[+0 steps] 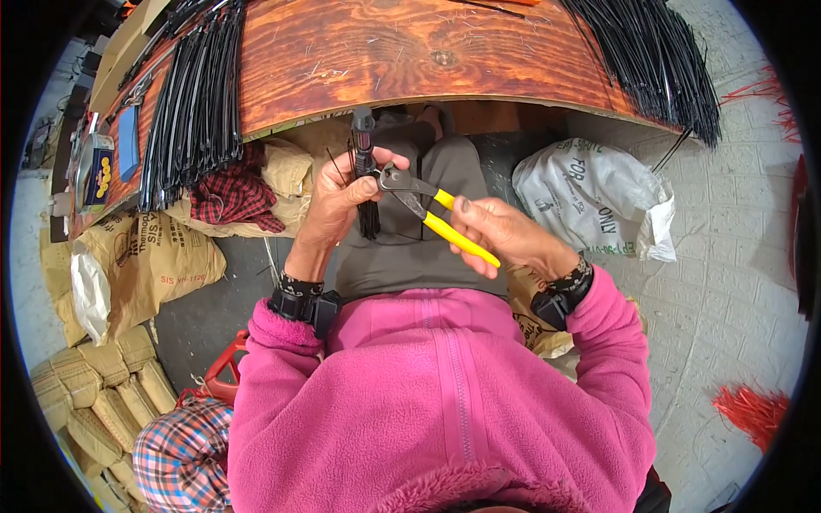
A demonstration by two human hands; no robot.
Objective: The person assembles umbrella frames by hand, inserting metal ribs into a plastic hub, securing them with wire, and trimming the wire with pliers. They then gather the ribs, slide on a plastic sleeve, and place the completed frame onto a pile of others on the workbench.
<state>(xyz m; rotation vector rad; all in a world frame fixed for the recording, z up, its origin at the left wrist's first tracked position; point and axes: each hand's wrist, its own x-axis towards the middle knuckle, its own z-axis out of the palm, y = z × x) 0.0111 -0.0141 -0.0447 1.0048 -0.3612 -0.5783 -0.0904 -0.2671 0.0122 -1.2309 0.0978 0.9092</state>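
- The left hand (pixel 335 201) has its fingers closed around a slim, glossy black piece (pixel 364 154) above the lap.
- The right hand (pixel 505 232) grips black metal pincers with yellow handles (pixel 462 239); their head is beside the left thumb, contact unclear.
- Long black strips (pixel 198 98) lie on the brown wood-grained table (pixel 410 51).

The left hand (pixel 333 198) is hiding part of a black bundle (pixel 369 222) with its fingers, while the right hand (pixel 503 229) is covering part of the yellow-handled pliers (pixel 442 227). The worktop (pixel 389 53) is running out of the top edge. Pale scraps (pixel 327 73) on it are looking too small to identify.
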